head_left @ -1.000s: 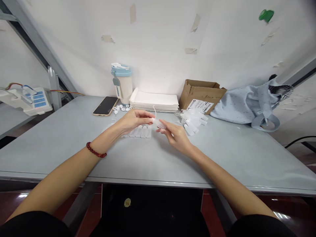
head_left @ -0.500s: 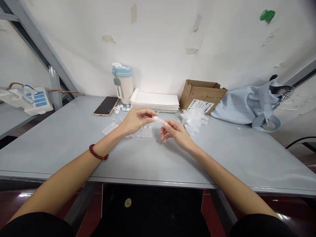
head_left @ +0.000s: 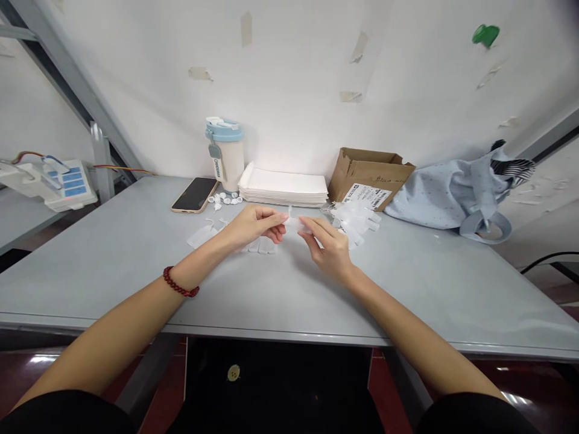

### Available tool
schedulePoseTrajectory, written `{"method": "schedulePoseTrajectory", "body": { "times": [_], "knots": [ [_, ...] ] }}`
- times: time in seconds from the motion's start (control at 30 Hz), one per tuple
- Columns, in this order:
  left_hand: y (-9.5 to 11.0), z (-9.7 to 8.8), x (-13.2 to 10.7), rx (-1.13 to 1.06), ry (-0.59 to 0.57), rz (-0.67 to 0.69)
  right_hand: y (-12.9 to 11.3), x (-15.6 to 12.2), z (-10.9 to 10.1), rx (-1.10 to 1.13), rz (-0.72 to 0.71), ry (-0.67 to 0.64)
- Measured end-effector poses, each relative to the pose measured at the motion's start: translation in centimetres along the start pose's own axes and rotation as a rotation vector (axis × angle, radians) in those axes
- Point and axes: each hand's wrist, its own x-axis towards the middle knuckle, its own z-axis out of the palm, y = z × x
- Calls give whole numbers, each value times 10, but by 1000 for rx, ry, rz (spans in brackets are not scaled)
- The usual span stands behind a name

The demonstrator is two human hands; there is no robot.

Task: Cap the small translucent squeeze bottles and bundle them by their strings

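Above the middle of the table, a small translucent white plastic piece (head_left: 294, 223) with a short thin white end sticking up is held between both hands. My left hand (head_left: 257, 226) pinches its left end with thumb and fingers. At the right end, my right hand (head_left: 329, 246) grips it between thumb and fingertips. Fingers partly hide it, so its exact kind is unclear. Below and behind my left hand lie several similar flat translucent pieces (head_left: 260, 246) in a row, partly covered. Beyond my right hand is a loose pile of translucent pieces (head_left: 355, 218) with thin strings.
A phone (head_left: 194, 195), several small round white parts (head_left: 230, 199) and a blue-lidded cup (head_left: 230, 158) stand at the back left. A white paper stack (head_left: 284, 185), a cardboard box (head_left: 366, 175) and a light-blue cloth bag (head_left: 434, 187) line the wall.
The piece has turned from slanted to nearly level between my hands. My right hand has rotated, its fingers now over the top; my left fingers have curled below the piece.
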Motion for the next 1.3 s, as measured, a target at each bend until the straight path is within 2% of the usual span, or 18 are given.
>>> {"method": "schedulePoseTrajectory", "body": {
  "times": [0.13, 0.23, 0.3, 0.4, 0.53, 0.6, 0.67, 0.77, 0.97, 1.13, 1.3],
  "knots": [
    [3, 0, -2, 46, -50, 6, 2, 0, 1, -12, -35, 7],
    [3, 0, -3, 102, -48, 86, 1, -1, 0, -18, -42, 34],
    [3, 1, -4, 164, -26, 159, -2, -1, -1, 16, 2, 36],
    [2, 4, -6, 254, 30, 244, -7, 1, -3, 173, 191, -8],
    [-3, 6, -7, 321, 81, 335, -9, 8, -9, 510, 537, -166],
    [-6, 7, -7, 372, 95, 392, -8, 11, -12, 676, 641, -229],
    [-8, 7, -5, 420, 109, 430, -6, 13, -12, 748, 682, -241],
    [-9, 6, -3, 378, 115, 409, -5, 11, -11, 617, 615, -137],
    [-9, 4, -3, 231, 53, 301, -7, 7, -10, 287, 211, 90],
    [-2, 7, -7, 239, 28, 293, -6, 7, -10, 103, -20, 153],
    [2, 7, -9, 269, 53, 282, -3, 6, -7, 46, -112, 155]
  ]
}}
